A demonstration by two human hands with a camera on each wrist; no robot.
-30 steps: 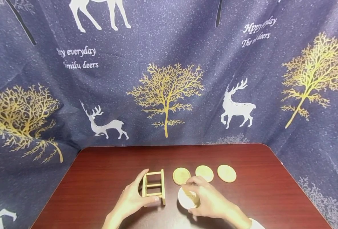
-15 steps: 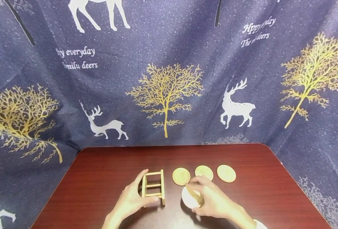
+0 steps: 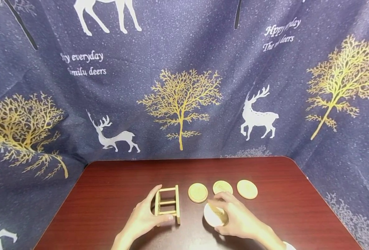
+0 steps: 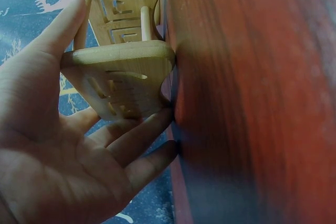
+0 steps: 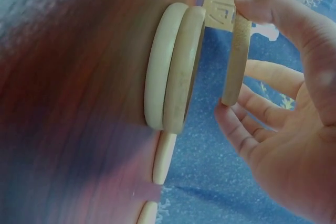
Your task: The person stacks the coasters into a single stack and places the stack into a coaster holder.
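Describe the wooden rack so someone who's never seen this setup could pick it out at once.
Find the reddish-brown table, then the left hand on its near side. That hand grips the rack, a frame of pale wood. Its slotted side panels, joined by round bars, set it apart from the flat round discs to its right.

In the head view, the person's right hand [image 3: 236, 216] hides the 3 o'clock side of its pale round wooden disc [image 3: 212, 216]; the top edge crops a white printed deer [image 3: 121, 15] toward 11 o'clock.
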